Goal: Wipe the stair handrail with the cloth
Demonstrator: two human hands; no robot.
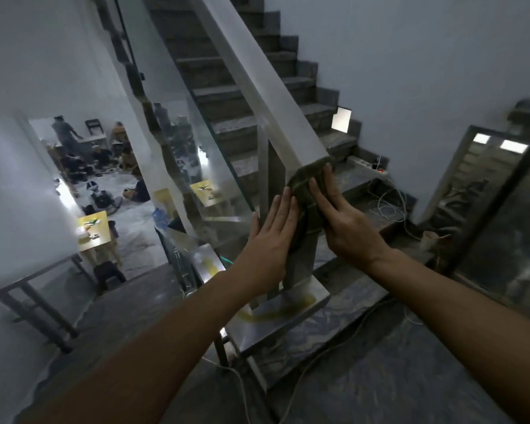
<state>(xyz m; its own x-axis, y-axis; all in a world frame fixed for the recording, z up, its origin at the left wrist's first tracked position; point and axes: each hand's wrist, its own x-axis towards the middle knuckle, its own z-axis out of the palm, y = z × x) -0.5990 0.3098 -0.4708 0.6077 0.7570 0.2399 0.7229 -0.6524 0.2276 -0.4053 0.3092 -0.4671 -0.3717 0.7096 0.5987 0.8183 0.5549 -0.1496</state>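
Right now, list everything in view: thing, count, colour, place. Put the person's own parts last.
handrail: one, pale metal, slanting up from centre
cloth: one, olive green, draped over the handrail's lower end
glass panel: one, clear, below the handrail
stairs: one flight, dark stone, rising behind
power strip: one, white, on a low step at right
cables: several, white, on the floor at right
left hand: flat beside the cloth
right hand: pressing the cloth
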